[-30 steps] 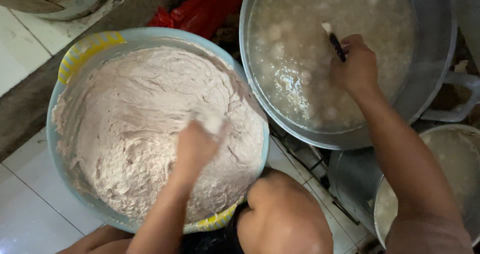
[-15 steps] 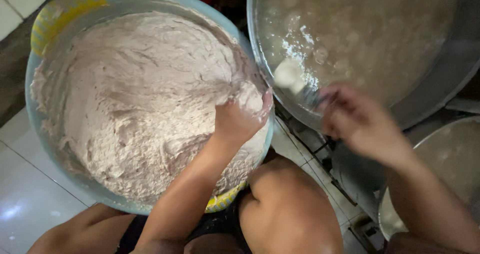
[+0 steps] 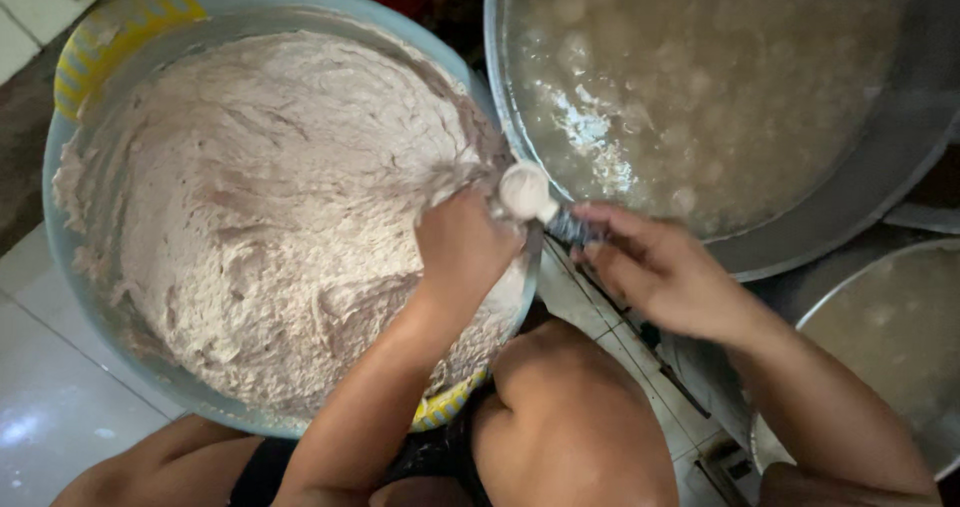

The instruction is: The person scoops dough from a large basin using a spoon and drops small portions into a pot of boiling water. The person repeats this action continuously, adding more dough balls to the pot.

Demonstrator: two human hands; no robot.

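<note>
A ball of pale paste [image 3: 523,189] sits in the bowl of the spoon [image 3: 545,210], right at the rim where my two big vessels nearly meet, near the centre of my view. My right hand [image 3: 655,272] is curled narrowly around the spoon's dark handle, coming in from four o'clock, fingers pinched along the stem. My left hand [image 3: 462,247] is closed into a loose fist just beside the spoon, at its eight o'clock, knuckles up, squeezing the paste so that I cannot see what is inside the palm; it touches the ball or very nearly does.

Under my left hand, filling the nine o'clock side, is the blue plastic basin [image 3: 60,217] with yellow handles, heaped with pinkish-grey paste [image 3: 270,217] that is raked and ridged. At one o'clock stands the wide metal pot [image 3: 860,197] of cloudy water, with round pale balls [image 3: 585,52] floating in it. Another metal pan [image 3: 880,337] shows at four o'clock. My bare knee [image 3: 575,407] is at six o'clock, over the white tiled floor [image 3: 50,417].
</note>
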